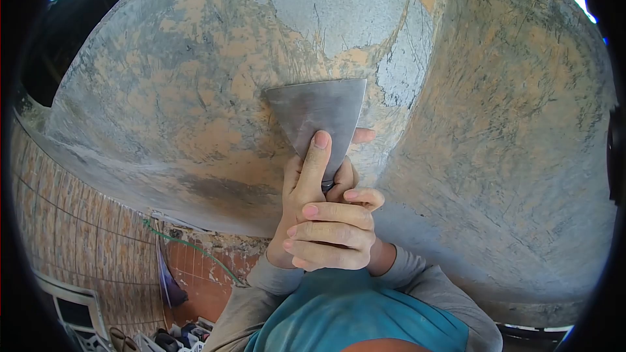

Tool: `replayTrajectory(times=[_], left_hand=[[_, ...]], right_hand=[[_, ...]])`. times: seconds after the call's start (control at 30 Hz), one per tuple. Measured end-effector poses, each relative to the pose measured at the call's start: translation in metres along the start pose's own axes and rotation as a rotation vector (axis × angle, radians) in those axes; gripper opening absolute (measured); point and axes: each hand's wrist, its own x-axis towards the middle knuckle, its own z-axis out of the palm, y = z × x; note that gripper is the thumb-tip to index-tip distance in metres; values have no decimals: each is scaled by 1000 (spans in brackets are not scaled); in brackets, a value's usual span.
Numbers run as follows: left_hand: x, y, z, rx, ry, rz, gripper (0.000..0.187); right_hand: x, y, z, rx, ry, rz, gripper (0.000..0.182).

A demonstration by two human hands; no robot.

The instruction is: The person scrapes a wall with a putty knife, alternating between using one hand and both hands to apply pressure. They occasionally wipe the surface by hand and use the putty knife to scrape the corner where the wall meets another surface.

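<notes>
A wide scraper [317, 109] points upward with its straight blade edge at the large curved surface [208, 85], which is mottled grey and tan. My left hand [301, 186] grips the scraper, its thumb lying along the metal blade, and a fingertip shows past the blade's right side. Lower down, my right hand [336, 238] is closed with its fingers wrapped across the front of my left hand and the scraper's handle. The handle is mostly hidden by both hands. Above the blade lies a smoother pale grey patch with ragged edges.
The curved surface spreads right past a ridge. At lower left are a brick-patterned wall [85, 221], a green hose [195, 248] and a reddish tiled area [195, 274]. Several mixed items [179, 337] lie at the bottom, near a pale frame [65, 293].
</notes>
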Motion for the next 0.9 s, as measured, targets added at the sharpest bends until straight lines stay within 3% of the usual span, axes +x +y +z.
replayTrajectory(times=[0.07, 0.13, 0.2, 0.27, 0.3, 0.33, 0.37, 0.4, 0.47, 0.5, 0.53, 0.57, 0.63, 0.73, 0.8, 0.83, 0.9], left_hand=[[13, -3, -9, -113, -130, -21, 48], [18, 8, -19, -164, -210, -57, 48], [38, 16, -25, -215, -254, -139, 51], [33, 11, 1, 218, 129, 113, 54], [31, 9, 14, 445, 353, 167, 55], [30, 5, 42, 1039, 751, 337, 56], [31, 8, 49, 1194, 886, 396, 57], [33, 10, 57, 1341, 1041, 438, 59], [34, 16, 49, 741, 831, 316, 65], [32, 16, 46, 441, 718, 260, 67], [30, 13, 46, 338, 688, 268, 68], [27, 11, 45, 234, 660, 274, 68], [28, 3, 49, 423, 787, 388, 65], [33, 2, 54, 735, 960, 533, 62], [32, 8, 54, 987, 987, 498, 56], [28, 15, 51, 1120, 955, 421, 51], [22, 31, 45, 1386, 868, 254, 45]], right_hand=[[-12, 5, 2, -23, -1, 36, 9], [-76, 27, -2, -60, -37, 113, 6], [-72, 33, -7, -42, -66, 104, 5], [5, 28, -13, 33, -88, 4, 8], [7, 21, -7, -79, -103, 137, 10], [9, 14, 0, -199, -134, 272, 13], [12, 7, 6, -316, -179, 401, 16], [12, -7, 40, -713, -216, 769, 17], [18, -7, 49, -854, -182, 838, 14], [25, 6, 25, -598, -124, 544, 13], [31, 18, 0, -338, -69, 257, 13], [31, 18, -4, -252, -54, 168, 15], [31, 18, -12, -79, -47, -11, 20], [38, 21, -11, -75, -71, -37, 28], [38, 21, -9, -74, -82, -37, 35], [35, 20, -9, -67, -60, 2, 17], [32, 19, -9, -62, -44, 51, 10]])
